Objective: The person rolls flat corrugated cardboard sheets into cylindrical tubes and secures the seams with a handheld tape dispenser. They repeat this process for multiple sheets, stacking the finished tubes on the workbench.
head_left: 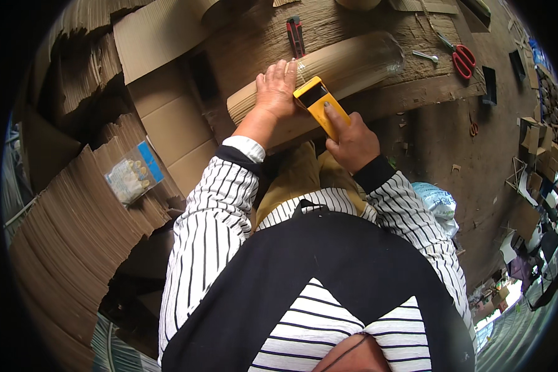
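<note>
A roll of brown corrugated cardboard (347,65) lies slantwise on the wooden bench, its right end shiny as if covered in clear film. My left hand (278,88) lies flat across the left part of the roll, fingers stretched out and pressing it down. In my right hand (355,144) is a yellow hand tool (322,106) with a dark opening near its top; the thumb sits along its face. The tool's far end meets the roll just right of my left hand, and its exact kind does not show. Behind the roll lies a red and black utility knife (296,37).
Red-handled scissors (463,61) and a small white plastic piece (425,56) lie on the worn wooden bench (421,88) at right. Stacked corrugated sheets (74,229) rise on the left, topped by a clear bag (133,175). A plastic bag (437,203) stands beside my right arm.
</note>
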`<state>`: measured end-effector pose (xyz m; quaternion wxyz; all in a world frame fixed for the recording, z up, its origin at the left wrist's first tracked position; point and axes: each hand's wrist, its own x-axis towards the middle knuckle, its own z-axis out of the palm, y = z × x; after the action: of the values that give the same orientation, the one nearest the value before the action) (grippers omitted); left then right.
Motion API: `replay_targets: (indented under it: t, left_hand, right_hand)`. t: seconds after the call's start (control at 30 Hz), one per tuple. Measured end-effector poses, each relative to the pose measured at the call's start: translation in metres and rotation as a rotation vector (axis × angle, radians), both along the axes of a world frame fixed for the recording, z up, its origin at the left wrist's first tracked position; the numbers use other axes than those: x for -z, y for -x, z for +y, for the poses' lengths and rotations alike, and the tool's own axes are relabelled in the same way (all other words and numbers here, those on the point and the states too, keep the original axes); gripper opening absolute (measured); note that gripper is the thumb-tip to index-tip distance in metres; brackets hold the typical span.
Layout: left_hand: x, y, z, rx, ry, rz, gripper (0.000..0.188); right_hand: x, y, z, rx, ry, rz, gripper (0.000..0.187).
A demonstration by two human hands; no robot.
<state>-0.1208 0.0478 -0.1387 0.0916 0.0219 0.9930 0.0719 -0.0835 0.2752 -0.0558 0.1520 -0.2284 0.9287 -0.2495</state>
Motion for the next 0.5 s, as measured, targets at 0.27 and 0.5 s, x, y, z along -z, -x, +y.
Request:
replay_targets:
  t: [0.27, 0.5]
  left_hand:
    - [-0.008, 0.001, 0.012, -0.051, 0.005, -0.077, 0.107]
    - [-0.02, 0.011, 0.008, -0.09, -0.016, -0.161, 0.124]
  right_hand:
    - [-0.02, -0.036, 0.013, 0.054, 0.063, -0.07, 0.073]
    - [-0.003, -0.083, 0.063, 0.015, -0.06, -0.186, 0.074]
